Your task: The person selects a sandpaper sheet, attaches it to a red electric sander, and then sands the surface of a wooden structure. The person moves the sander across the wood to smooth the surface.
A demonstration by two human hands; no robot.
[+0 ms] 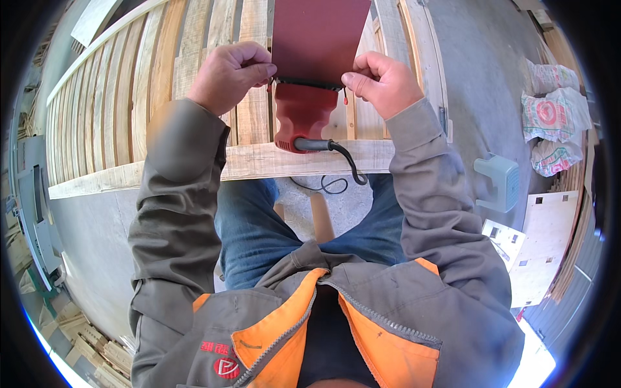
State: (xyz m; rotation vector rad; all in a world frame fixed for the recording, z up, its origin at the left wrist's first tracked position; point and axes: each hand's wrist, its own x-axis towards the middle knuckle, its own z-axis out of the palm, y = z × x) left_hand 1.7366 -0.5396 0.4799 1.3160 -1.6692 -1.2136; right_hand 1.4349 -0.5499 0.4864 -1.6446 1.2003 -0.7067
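Observation:
A dark red sheet of sandpaper lies over the front of a red electric sander. My left hand pinches the near left corner of the sheet between thumb and curled fingers. Opposite it, my right hand pinches the near right corner the same way. The sander rests on a slatted wooden panel, its rear end near the panel's front rail. Small red-tipped levers stick out beside the sander, just below my fingers. The sander's base and the part under the sandpaper are hidden.
A black power cord leaves the sander's rear and hangs over the rail toward the floor between my legs. To the right stand a pale blue-green plastic stool, several printed sacks and white boards. Wood offcuts lie at lower left.

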